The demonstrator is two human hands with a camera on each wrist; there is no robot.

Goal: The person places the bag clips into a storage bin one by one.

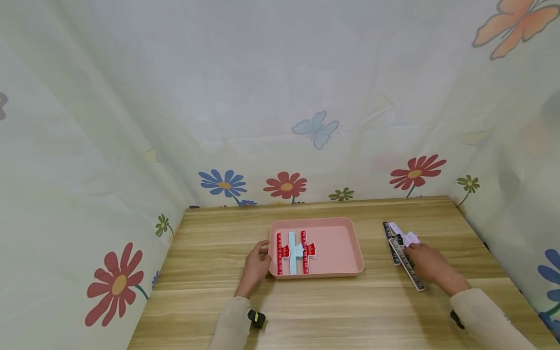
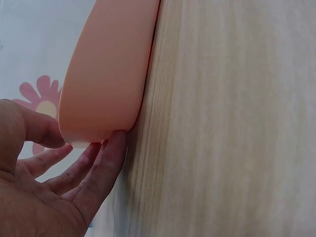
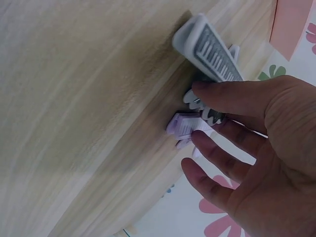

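A right hand [image 1: 430, 266] pinched a black clip [image 1: 411, 273] toward the table's [image 1: 323, 311] right edge.
A purple clip [image 1: 411, 238] lay just beyond; the left hand [image 1: 255, 266], fingers loosely extended, touched the left end of a pink tray [image 1: 337, 250] carrying two red clips [image 1: 305, 257] and a blue clip [image 1: 292, 257].

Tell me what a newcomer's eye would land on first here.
First, the pink tray mid-table, with two red clips and a pale blue clip between them in its left half; the left hand touches its left edge. Next, the right hand at the black clips and lilac clip, right of the tray. Behind it all, the pale backdrop shows big printed flowers and butterflies.
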